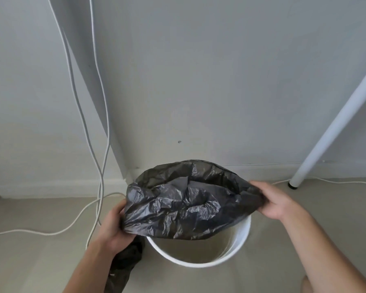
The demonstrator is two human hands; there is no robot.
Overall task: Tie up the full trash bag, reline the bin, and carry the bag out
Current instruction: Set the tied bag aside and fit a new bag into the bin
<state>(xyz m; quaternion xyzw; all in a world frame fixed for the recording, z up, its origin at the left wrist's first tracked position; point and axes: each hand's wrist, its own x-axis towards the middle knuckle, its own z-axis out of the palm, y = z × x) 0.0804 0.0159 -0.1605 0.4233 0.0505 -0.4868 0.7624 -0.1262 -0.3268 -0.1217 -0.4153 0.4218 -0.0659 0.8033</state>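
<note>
A round white bin point(239, 246) stands on the floor by the wall, its inside bare and visible at the front. A fresh black liner bag point(184, 201) is spread open over the bin's far half. My left hand point(112, 225) grips the liner's left edge. My right hand point(277, 199) grips its right edge. Part of another dark bag point(123, 265) lies on the floor under my left forearm, mostly hidden.
White cables point(101, 144) hang down the wall and trail across the floor point(40, 261) to the left of the bin. A slanted white furniture leg point(334, 123) stands at the right, with a thin cable along the baseboard behind it.
</note>
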